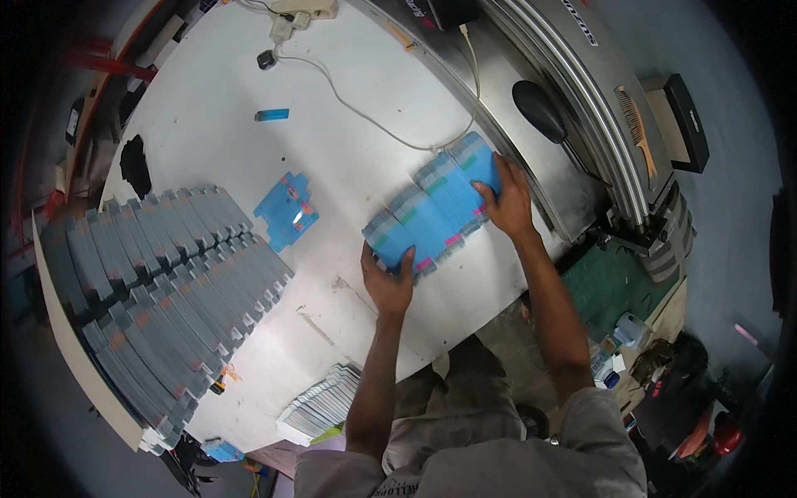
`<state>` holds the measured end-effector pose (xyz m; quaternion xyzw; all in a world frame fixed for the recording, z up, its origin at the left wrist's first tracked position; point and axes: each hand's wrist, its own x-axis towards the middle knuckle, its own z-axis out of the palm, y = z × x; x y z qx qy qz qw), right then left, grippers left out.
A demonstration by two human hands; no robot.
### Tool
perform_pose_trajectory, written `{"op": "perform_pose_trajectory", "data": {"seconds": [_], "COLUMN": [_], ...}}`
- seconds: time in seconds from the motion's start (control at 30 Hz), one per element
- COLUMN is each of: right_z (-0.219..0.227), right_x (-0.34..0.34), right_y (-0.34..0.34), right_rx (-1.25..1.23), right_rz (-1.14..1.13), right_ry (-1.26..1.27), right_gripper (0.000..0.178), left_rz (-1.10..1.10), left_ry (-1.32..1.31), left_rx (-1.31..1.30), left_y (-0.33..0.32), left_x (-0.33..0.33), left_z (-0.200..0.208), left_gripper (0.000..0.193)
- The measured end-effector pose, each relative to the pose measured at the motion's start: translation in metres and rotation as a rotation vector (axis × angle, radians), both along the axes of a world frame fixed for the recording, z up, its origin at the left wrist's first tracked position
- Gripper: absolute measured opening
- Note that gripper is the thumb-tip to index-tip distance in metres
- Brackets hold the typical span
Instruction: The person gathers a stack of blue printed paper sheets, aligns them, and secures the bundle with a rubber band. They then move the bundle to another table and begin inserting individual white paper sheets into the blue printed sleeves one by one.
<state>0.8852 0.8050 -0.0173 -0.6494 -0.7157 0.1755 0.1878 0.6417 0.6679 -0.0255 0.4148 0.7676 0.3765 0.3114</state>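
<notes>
A long row of blue flat carton blanks (pixel 440 209), packed face to face, lies slantwise on the white table. At its near left end my left hand (pixel 387 282) is closed round the edge, thumb over the top. My right hand (pixel 510 203) grips the far right end, with the thumb on the blue face. Grey tabs and small pink and green marks show along the row. To its left a single blue carton blank (pixel 285 212) lies flat, apart from both hands.
Rows of grey carton blanks (pixel 178 274) fill the table's left side. More pale blanks (pixel 320 404) stand at the near edge. A blue lighter (pixel 272 114), a white cable (pixel 365 112) and a power strip (pixel 311 8) lie farther back. A metal machine (pixel 573 108) borders the right.
</notes>
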Motion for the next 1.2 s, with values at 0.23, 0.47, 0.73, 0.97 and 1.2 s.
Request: {"op": "perform_pose_trajectory", "data": {"seconds": [0.23,0.47,0.73,0.97,1.2], "right_z": [-0.029,-0.066,-0.054,-0.053,-0.056], "right_x": [-0.05,-0.079,-0.074,-0.073,-0.072], "right_y": [-0.093,-0.075,-0.075,-0.076,-0.078], "right_rx": [0.244,0.254,0.158,0.129,0.194], "right_rz": [-0.743,-0.666,-0.534,-0.541,-0.493], "right_ry": [0.902,1.039,1.075,1.07,1.1], "right_gripper": [0.068,0.097,0.111,0.113,0.108], "left_rz": [-0.51,-1.019,-1.11,-1.149,-1.081], "left_ry": [-0.251,-0.56,-0.586,-0.533,-0.598], "left_rx": [0.113,-0.165,-0.207,-0.231,-0.225], "left_y": [0.119,0.209,0.208,0.206,0.208], "left_x": [-0.038,-0.001,-0.005,-0.004,-0.007], "left_z": [0.032,0.004,0.002,0.004,0.008], "left_gripper": [0.071,0.085,0.124,0.131,0.129]}}
